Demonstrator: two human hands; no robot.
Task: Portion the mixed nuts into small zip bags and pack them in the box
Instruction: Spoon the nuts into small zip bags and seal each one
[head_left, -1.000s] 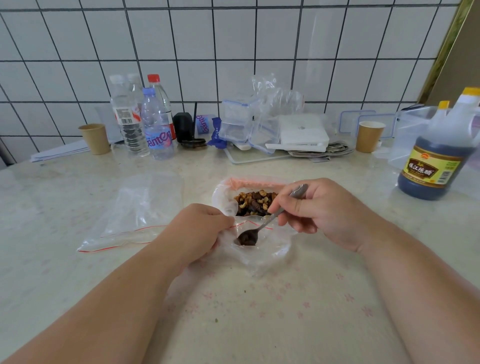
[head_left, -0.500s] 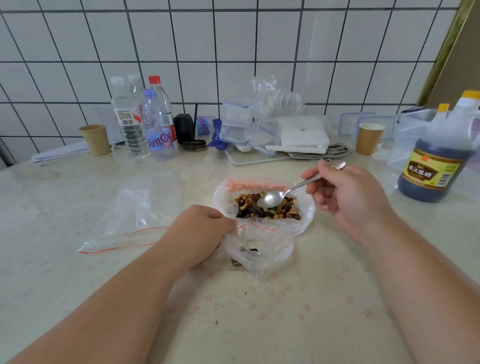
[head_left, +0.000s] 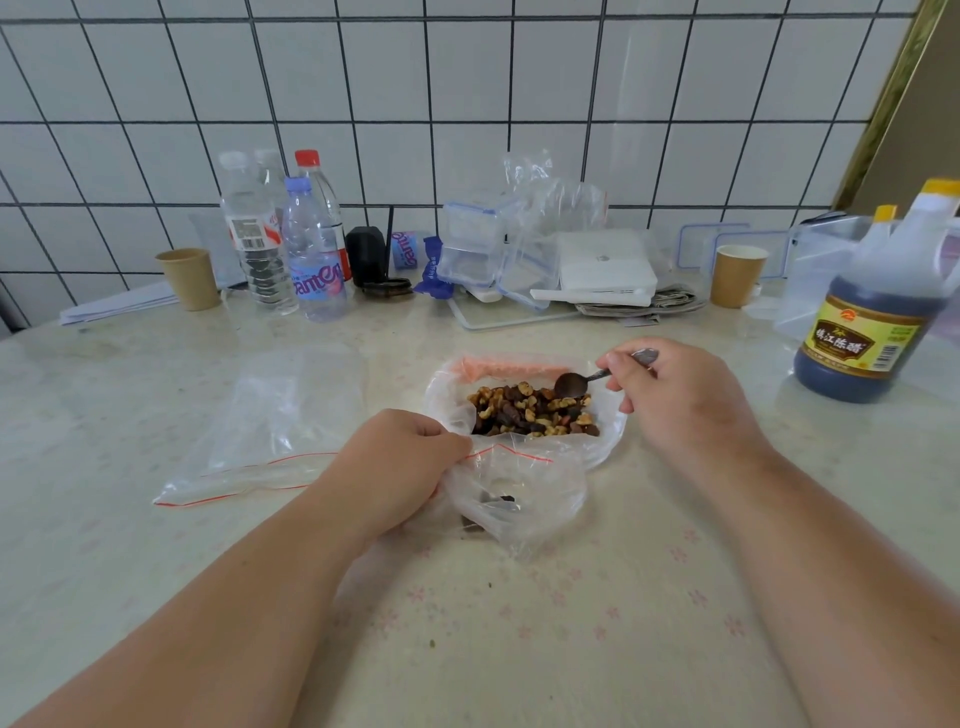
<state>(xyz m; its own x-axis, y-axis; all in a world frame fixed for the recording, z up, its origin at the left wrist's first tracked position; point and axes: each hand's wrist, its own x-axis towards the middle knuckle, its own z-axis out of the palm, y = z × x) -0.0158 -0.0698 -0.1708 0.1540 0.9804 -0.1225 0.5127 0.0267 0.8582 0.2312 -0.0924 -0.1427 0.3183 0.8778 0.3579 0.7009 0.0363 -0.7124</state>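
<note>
Far left on the desk (head_left: 130, 519): brown paper cup (head_left: 189, 278), contents not visible from here. Next to it a bunch of clear water bottles (head_left: 283, 239), mostly full by the look of it. In front of those, flat on the desk, a spare zip bag (head_left: 270, 426) with a red seal line, nothing in it.

Then the left hand (head_left: 400, 467), fingers pinched together on the red-lined rim of the small zip bag (head_left: 519, 493), holding its mouth up and open. Only a few dark bits of nut at the bottom so far.

Just behind and touching it, the big open bag (head_left: 519, 400) with a pink strip along its far edge, holding the mixed nuts (head_left: 532, 410) in a decent pile.

Right hand (head_left: 680, 405) next, fingers clamped on the handle of a metal spoon (head_left: 587, 379), bowl down at the far right edge of the nut pile. Can't tell if anything's on it.

Back by the tiled wall: stacked clear lidded boxes (head_left: 472, 249), look empty, beside a white box (head_left: 605, 265). Further right another paper cup (head_left: 737, 275), then a big jug of dark vinegar (head_left: 878, 322), about half full.
</note>
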